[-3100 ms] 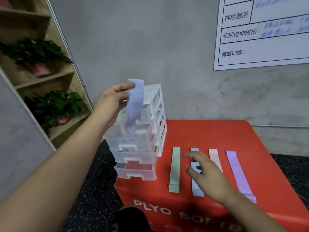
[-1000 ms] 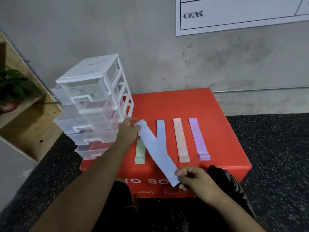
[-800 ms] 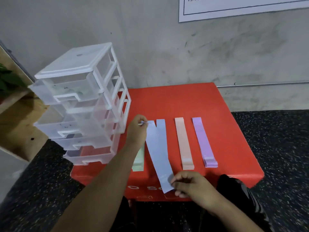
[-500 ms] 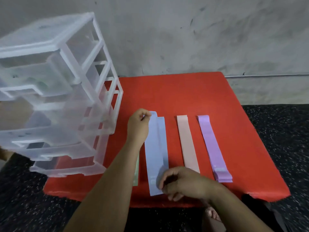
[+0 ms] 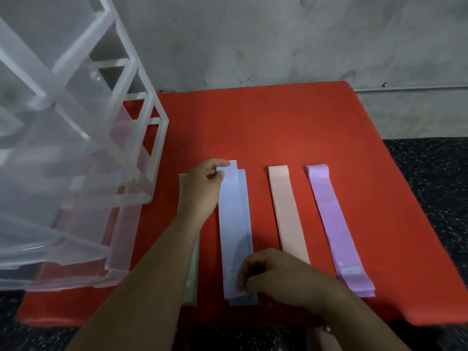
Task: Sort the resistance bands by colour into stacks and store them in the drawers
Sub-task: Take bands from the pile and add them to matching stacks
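Red tabletop: pale-blue band flat, askew on stack.

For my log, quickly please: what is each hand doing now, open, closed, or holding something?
Left hand: closed, pinching the far end of the blue band.
Right hand: closed, fingers curled on the near end of the same band.

Pale blue resistance band in the grip; left of it a mint-green band, right a peach-pink band, then a lilac band; red box beneath.
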